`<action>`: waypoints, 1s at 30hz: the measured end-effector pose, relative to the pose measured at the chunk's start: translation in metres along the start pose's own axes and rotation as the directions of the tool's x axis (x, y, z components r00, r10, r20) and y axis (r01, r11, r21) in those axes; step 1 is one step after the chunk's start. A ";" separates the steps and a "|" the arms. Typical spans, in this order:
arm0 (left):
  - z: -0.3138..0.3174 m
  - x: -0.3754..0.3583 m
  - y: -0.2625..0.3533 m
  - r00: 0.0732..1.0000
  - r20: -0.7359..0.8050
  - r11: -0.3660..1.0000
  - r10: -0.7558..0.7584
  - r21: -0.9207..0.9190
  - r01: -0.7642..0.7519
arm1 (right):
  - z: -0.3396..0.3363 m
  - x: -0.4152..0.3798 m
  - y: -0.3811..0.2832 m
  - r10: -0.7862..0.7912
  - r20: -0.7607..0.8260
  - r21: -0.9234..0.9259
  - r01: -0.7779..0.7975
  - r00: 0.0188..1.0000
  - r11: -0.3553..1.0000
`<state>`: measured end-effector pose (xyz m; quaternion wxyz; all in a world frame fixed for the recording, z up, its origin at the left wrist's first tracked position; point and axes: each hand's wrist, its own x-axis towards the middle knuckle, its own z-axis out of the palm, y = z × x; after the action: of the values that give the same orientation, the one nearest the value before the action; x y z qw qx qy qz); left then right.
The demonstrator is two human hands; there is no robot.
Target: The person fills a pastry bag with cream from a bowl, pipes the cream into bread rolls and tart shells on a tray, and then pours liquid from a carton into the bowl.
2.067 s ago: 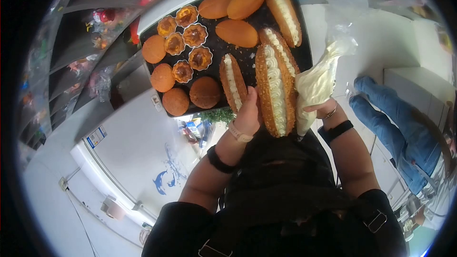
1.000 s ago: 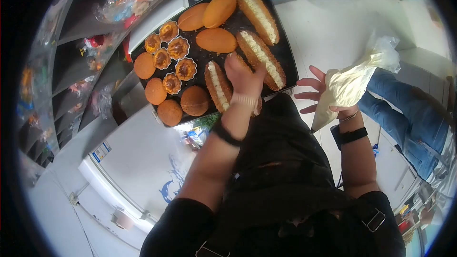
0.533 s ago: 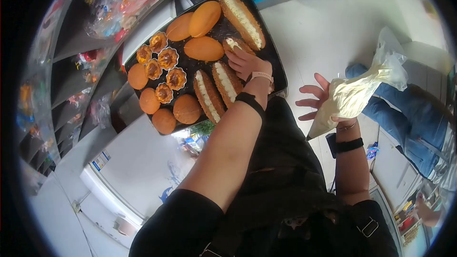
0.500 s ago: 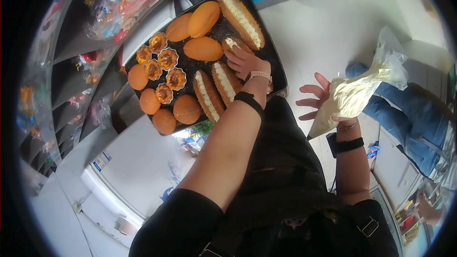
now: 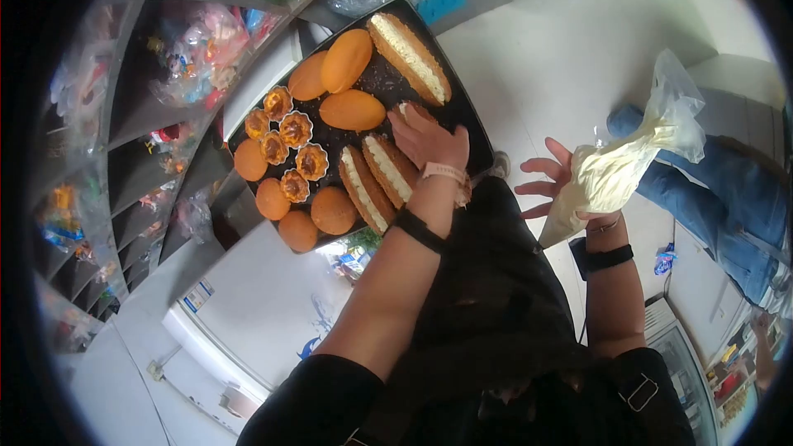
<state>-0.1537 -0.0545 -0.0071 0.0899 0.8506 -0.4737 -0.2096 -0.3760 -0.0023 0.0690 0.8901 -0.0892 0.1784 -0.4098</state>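
Bagged goods crowd the shelving (image 5: 140, 111) at far left, their details blurred. Below, a label (image 5: 198, 296) on a white refrigerator (image 5: 256, 297) is too small to read, and the arm partly hides its blue decal (image 5: 310, 347). Custard tarts (image 5: 296, 129) and plain buns (image 5: 353, 111) fill the left of a black tray (image 5: 465, 107). A large cream-filled roll (image 5: 388, 172), held up two seconds earlier, now lies among the others there. The left hand (image 5: 434, 140), half a second ago curled over the next roll (image 5: 423, 112), now has its fingers straighter and thumb raised; it covers that roll's middle, and whether it grips cannot be told. The right hand (image 5: 570, 182), fingers spread, holds a piping bag (image 5: 607, 173) between thumb and palm, as before. At far right, a person in jeans (image 5: 690, 190) is cut off by the lens edge; lettering on a blue packet (image 5: 664, 259) is illegible.
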 end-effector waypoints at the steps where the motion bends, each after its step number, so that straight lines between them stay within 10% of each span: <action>1: -0.002 0.013 0.004 0.997 -0.062 0.991 0.047 -0.123 -0.055 | 0.000 0.000 -0.001 -0.004 0.000 -0.002 0.004 1.000 1.000; 3: 0.011 0.060 0.009 0.983 -0.182 0.968 0.015 -0.245 -0.060 | 0.001 -0.001 -0.004 -0.009 -0.009 -0.008 0.009 1.000 1.000; 10: 0.000 0.132 0.042 0.922 0.207 0.897 -0.327 -0.240 0.371 | 0.002 -0.009 -0.005 -0.040 -0.016 0.018 0.041 0.999 0.999; 19: 0.009 0.123 0.038 0.953 0.221 0.889 -0.206 -0.365 0.276 | -0.003 -0.012 -0.006 -0.056 -0.014 0.035 0.056 0.998 0.998; 30: -0.016 0.091 0.044 0.841 0.459 0.958 -0.285 0.144 0.246 | 0.000 -0.005 -0.005 -0.017 -0.012 0.012 0.017 1.000 1.000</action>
<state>-0.1386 -0.1556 -0.0020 -0.0926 0.8333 -0.3665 -0.4033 -0.3825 -0.0015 0.0713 0.8861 -0.0827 0.1804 -0.4188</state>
